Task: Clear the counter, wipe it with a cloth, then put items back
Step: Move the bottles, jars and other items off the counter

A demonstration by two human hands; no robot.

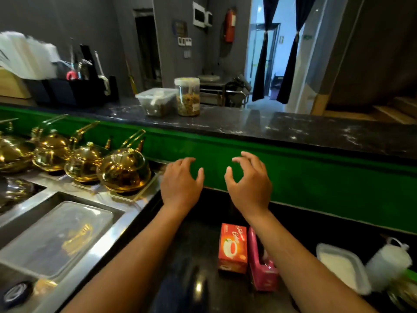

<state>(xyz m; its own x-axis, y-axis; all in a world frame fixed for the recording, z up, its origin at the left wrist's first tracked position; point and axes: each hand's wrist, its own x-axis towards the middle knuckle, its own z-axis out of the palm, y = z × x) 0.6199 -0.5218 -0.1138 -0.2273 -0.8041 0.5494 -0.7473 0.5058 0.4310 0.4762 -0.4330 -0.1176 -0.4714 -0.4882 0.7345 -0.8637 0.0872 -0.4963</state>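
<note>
Two bare arms out in front, over the dark worktop [198, 245]. Left hand [180, 184] up in the air, fingers loose and a bit bent, holding nothing. Right hand [249, 179] up beside it, fingers spread and curled like a claw, holding nothing too. Both hands apart, in front of the green wall [316, 177], touching no thing.

Down on the worktop, under the right arm: a red tea box [232, 248] standing up, and a pink holder [261, 265] right beside it. Further right, a white tub with a lid [343, 267] and a blurry white squeeze bottle [388, 260] near it.

On the left, a row of glass teapots [124, 170] with gold tea inside, near a steel sink [90, 222] with a clear plastic lid [56, 238] in it.

Up on the high shelf [293, 129] past the green wall: a clear jar [187, 97] and a clear box [156, 101] side by side, both with dry bits inside. No cloth in sight.
</note>
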